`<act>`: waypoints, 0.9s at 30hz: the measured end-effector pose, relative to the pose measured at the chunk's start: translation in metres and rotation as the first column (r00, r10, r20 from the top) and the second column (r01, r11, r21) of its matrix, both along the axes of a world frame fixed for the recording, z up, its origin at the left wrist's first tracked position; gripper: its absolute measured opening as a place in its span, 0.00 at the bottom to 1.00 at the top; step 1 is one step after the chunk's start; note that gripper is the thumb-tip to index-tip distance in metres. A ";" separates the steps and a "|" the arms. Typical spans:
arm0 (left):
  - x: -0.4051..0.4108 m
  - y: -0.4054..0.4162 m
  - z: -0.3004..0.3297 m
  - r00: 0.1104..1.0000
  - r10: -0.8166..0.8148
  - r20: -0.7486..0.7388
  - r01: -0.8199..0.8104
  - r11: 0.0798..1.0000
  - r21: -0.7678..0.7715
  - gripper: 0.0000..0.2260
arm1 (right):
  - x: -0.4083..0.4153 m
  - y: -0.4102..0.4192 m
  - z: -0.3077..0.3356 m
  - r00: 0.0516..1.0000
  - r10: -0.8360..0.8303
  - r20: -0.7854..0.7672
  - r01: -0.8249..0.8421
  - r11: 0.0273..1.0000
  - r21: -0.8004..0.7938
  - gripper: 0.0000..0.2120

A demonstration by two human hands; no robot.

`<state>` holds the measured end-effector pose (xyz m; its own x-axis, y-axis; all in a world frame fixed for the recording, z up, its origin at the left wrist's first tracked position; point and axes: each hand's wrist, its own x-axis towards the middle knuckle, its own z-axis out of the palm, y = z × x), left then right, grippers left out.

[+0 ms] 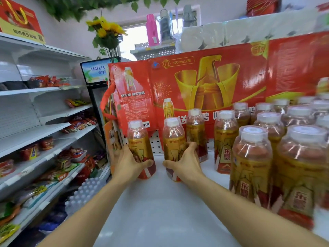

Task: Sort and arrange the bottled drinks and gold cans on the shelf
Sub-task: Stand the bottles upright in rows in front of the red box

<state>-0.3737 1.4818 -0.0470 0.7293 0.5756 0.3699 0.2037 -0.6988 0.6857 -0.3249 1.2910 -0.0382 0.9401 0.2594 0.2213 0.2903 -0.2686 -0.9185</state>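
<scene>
I have my left hand (130, 164) wrapped around one bottle (139, 148) and my right hand (185, 163) around another (173, 148), both upright on the white shelf (160, 202), so next I judge they need sliding into line with the bottle rows (267, 148) at right.

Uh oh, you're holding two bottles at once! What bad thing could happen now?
The left hand and right hand each grip one bottle, the left bottle and the right bottle, low down, so a tall bottle might tip or slip. The right bottle is close to another bottle behind and could knock it over. The left bottle is close to the red box and might bump it.
</scene>
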 end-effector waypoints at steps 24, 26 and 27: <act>0.000 -0.009 0.003 0.995 0.038 -0.092 -0.035 0.999 0.039 0.38 | -0.018 -0.007 -0.015 0.999 0.012 0.042 -0.009 0.998 -0.066 0.44; -0.001 -0.007 0.003 0.997 -0.001 -0.079 0.005 0.998 0.055 0.38 | -0.017 -0.004 -0.014 0.999 -0.019 0.035 0.022 0.997 -0.076 0.45; -0.002 -0.006 0.004 0.997 -0.023 -0.075 0.027 0.998 0.061 0.38 | -0.017 -0.003 -0.014 0.998 -0.038 0.039 0.042 0.994 -0.096 0.47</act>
